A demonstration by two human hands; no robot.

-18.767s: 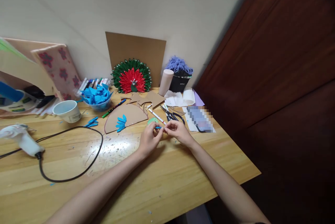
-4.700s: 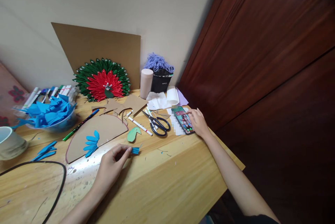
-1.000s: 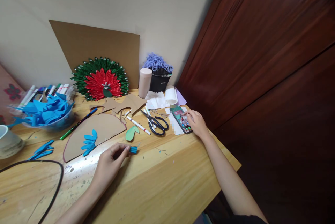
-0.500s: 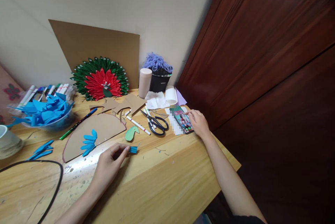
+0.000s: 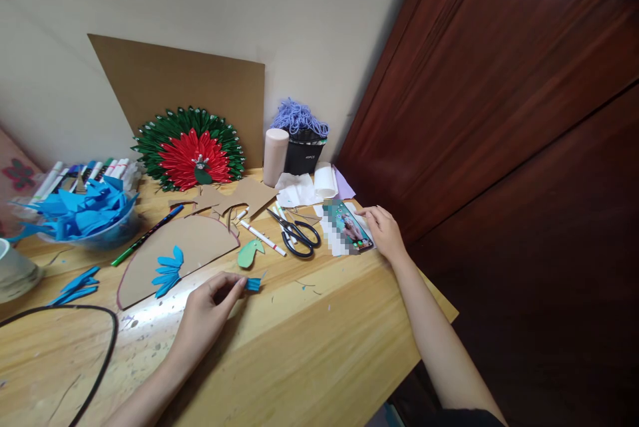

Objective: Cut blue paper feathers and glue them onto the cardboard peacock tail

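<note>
My left hand (image 5: 207, 310) rests on the wooden table (image 5: 309, 354) and pinches a small folded blue paper piece (image 5: 253, 284) between thumb and fingers. Just beyond it lie a cardboard half-circle (image 5: 200, 244) with blue paper petals (image 5: 167, 271) glued on, and a green paper cut-out (image 5: 248, 254). My right hand (image 5: 384, 231) lies by the right edge of a phone (image 5: 352, 227) near the table's right side; its fingers are loosely curled beside the phone and hold nothing.
Black scissors (image 5: 298, 235) and a white marker (image 5: 262, 237) lie mid-table. A bowl of blue paper bits (image 5: 82, 214), markers, a cup (image 5: 12, 271), a red-green paper fan (image 5: 190, 147), cardboard sheet, yarn pot (image 5: 303, 141) and a black cable (image 5: 94, 360) surround them. A dark wooden door stands right.
My right hand has slid off the phone's screen to its right edge. My left hand keeps its pinch on the blue piece, hardly moved.
</note>
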